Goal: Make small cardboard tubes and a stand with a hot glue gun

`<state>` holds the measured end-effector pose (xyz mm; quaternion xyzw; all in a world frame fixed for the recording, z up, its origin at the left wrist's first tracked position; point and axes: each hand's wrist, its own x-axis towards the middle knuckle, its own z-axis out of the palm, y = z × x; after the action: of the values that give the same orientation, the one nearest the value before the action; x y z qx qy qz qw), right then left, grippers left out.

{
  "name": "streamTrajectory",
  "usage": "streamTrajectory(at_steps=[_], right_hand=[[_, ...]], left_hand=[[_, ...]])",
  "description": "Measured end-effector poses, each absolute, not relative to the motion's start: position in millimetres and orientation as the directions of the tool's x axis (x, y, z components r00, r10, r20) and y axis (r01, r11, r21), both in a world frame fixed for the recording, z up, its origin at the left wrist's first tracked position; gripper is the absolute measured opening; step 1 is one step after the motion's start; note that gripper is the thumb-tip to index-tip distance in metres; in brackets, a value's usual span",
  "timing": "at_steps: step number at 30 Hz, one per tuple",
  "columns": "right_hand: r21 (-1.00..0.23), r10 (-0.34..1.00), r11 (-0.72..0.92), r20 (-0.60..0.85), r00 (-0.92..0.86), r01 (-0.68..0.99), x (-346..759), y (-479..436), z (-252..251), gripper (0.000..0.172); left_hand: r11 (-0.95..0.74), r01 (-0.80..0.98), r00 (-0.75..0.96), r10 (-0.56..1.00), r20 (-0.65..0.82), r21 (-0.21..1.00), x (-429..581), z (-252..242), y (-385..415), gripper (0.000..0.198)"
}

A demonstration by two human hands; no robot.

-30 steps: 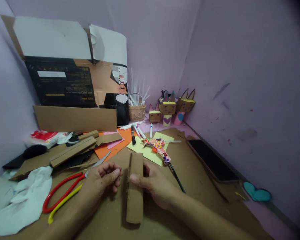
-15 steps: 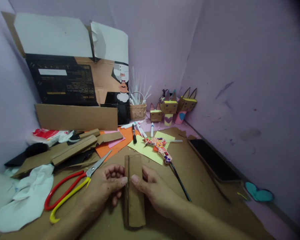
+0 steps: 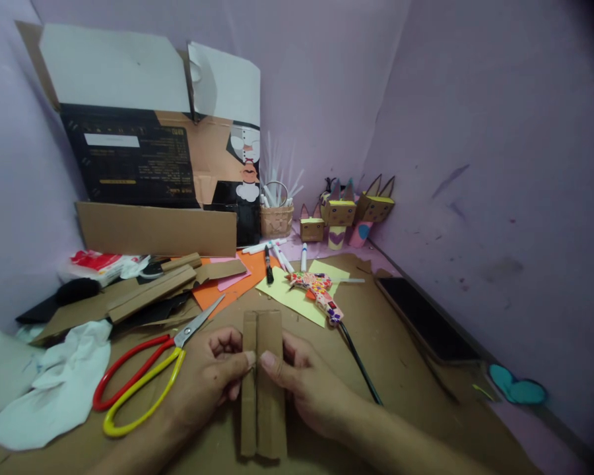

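A creased strip of brown cardboard (image 3: pixel 270 409) stands lengthwise between my hands, with a fold line running down it. My left hand (image 3: pixel 222 369) pinches its left side, thumb on the front face and fingers behind. On the right side, my right hand (image 3: pixel 309 379) grips the strip the same way, its thumb near the crease. Scissors (image 3: pixel 143 376) with one red and one yellow handle lie by my left wrist, blades partly spread. Beyond the strip rests a flower-patterned glue gun (image 3: pixel 319 290) on yellow paper (image 3: pixel 287 293), its black cord trailing past my right hand.
Cardboard scraps (image 3: pixel 153 293) and white tissue (image 3: pixel 74 376) lie on the left. A large opened box (image 3: pixel 158 227) stands behind. Markers (image 3: pixel 304 257), a basket of glue sticks (image 3: pixel 277 221) and cardboard animal figures (image 3: pixel 339 214) sit at the back. A phone (image 3: pixel 426 320) lies right, near a teal heart (image 3: pixel 517 384).
The strip's left flap has opened outward, so more of its face shows on the left of the crease. Both hands keep hold of it. The view has shifted slightly.
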<state>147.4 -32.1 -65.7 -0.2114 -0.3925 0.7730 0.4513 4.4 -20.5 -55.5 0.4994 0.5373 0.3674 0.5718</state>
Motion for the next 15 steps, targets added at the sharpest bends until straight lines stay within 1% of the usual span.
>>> streamTrajectory(at_steps=[3,5,7,9,11,12,13,15], right_hand=[[-0.824,0.867,-0.286,-0.005,-0.498,-0.49,150.1,-31.0,-62.2,0.042],[-0.861,0.885,-0.254,-0.024,-0.464,-0.44,154.2,-28.1,-57.9,0.043],[-0.922,0.939,-0.171,-0.045,-0.34,-0.349,159.2,-23.9,-52.7,0.044],[-0.973,0.978,-0.107,-0.067,-0.195,-0.204,163.7,-19.5,-48.7,0.043],[-0.988,0.984,-0.124,-0.11,-0.137,-0.095,166.7,-15.9,-47.3,0.035],[-0.987,0.982,-0.145,-0.134,-0.136,-0.075,167.8,-14.5,-47.7,0.03],[-0.984,0.98,-0.162,-0.151,-0.131,-0.075,168.8,-13.2,-48.8,0.026],[-0.98,0.982,-0.167,-0.157,-0.101,-0.108,171.0,-11.1,-51.6,0.023]], left_hand=[[0.194,0.109,0.127,0.97,-0.207,0.975,7.2,-48.4,-22.3,0.023],[0.193,0.13,0.122,0.97,-0.208,0.973,8.8,-45.1,-22.9,0.021],[0.204,0.165,0.133,0.965,-0.227,0.965,10.2,-44.9,-23.1,0.018],[0.228,0.206,0.173,0.949,-0.265,0.952,11.4,-47.6,-23.0,0.016],[0.247,0.229,0.221,0.929,-0.297,0.942,12.1,-51.0,-22.8,0.015],[0.248,0.233,0.245,0.921,-0.303,0.94,12.0,-52.2,-22.7,0.015],[0.245,0.233,0.276,0.911,-0.306,0.941,11.8,-52.8,-22.4,0.016],[0.246,0.219,0.355,0.881,-0.312,0.944,10.5,-52.4,-21.8,0.021]])
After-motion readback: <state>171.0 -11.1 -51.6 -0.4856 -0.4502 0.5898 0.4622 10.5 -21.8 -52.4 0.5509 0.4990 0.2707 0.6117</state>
